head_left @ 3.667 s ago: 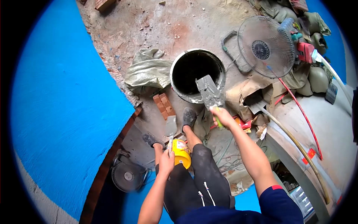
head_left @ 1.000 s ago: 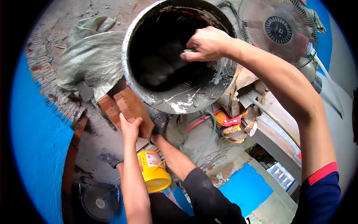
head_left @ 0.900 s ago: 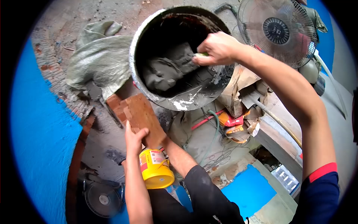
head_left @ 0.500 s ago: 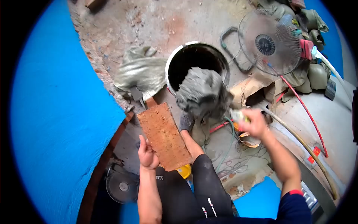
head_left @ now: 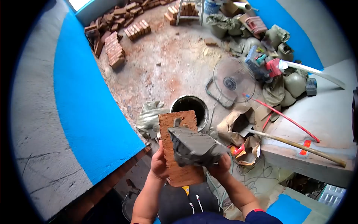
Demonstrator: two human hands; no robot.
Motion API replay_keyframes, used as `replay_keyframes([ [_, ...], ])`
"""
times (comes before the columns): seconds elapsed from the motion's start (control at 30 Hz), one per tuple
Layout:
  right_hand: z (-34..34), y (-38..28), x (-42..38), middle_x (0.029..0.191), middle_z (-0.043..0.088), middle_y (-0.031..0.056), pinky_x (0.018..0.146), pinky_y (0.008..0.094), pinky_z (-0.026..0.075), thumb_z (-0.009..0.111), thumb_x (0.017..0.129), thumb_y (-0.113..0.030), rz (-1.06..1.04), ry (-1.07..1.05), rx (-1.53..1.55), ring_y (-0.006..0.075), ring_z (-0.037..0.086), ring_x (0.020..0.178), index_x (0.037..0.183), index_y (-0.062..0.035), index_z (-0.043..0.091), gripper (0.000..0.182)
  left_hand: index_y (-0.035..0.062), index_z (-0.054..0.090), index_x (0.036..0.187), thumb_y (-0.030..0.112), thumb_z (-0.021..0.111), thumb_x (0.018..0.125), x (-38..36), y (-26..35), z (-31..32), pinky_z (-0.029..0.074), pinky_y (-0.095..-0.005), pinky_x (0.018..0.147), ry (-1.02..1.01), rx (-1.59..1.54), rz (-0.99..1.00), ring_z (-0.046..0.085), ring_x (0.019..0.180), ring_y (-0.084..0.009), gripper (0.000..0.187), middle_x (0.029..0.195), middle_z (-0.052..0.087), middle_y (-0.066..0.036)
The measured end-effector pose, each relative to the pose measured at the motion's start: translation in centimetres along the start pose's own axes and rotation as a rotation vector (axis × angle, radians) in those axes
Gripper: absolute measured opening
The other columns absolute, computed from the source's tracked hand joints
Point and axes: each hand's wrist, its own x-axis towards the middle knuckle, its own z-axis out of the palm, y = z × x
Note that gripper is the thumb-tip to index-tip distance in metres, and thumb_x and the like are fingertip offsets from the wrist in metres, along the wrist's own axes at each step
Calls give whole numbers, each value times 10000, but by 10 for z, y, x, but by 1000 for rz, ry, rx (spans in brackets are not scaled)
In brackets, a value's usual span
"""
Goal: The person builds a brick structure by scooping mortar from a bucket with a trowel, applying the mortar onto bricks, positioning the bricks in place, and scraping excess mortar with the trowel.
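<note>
My left hand (head_left: 159, 163) grips a red brick (head_left: 175, 128) by its left edge and holds it flat in front of me. In my right hand (head_left: 220, 166) is a trowel (head_left: 194, 146) heaped with wet grey mortar, and the load lies across the middle of the brick. The trowel's handle is hidden inside my fist. Below, on the dusty floor, stands the round mortar bucket (head_left: 190, 106) with a dark inside.
A blue-painted wall (head_left: 85, 100) curves along my left. A standing fan (head_left: 232, 80) lies by the bucket, with sacks (head_left: 149, 117), torn cardboard (head_left: 238, 123) and a long-handled tool (head_left: 298, 145) around it. Brick piles (head_left: 113, 46) sit at the far end.
I have straightened up, so the bucket looks smaller and farther. The brick rose toward me, and the mortar-laden trowel swung from beside it to on top of it.
</note>
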Motion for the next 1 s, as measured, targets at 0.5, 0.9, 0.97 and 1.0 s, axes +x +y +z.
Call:
replay_keyframes([
  [0.5,-18,-72,-67,1024,560,201,734,485,486,695,623,-109,-30,-26,28,416,557,879,941,-37,643,329,26,443,1376,479,282,1031,-81,-16,128,409,-448,1049,5,475,30,541,1206,-300,591,1341,547,-143],
  [0.9,-112,-96,-156,972,618,157,757,417,483,696,748,-39,313,61,121,347,609,872,1045,-34,610,309,-1,381,1418,401,244,1045,-157,-12,148,335,-501,1108,-343,283,-3,479,1269,-366,565,1396,479,-207],
  [0.97,-157,-114,-126,904,640,102,777,381,495,691,755,-16,234,-45,12,290,631,823,1110,-30,579,373,4,369,1426,365,245,1049,-161,-15,135,346,-504,1102,-241,345,105,487,1260,-369,536,1395,477,-210],
  [1.0,-172,-123,-105,970,617,110,817,377,496,706,793,-46,280,23,141,263,620,872,1147,-42,567,381,10,372,1427,360,255,1048,-159,-22,122,355,-502,1097,-216,315,158,495,1252,-367,529,1393,480,-204],
])
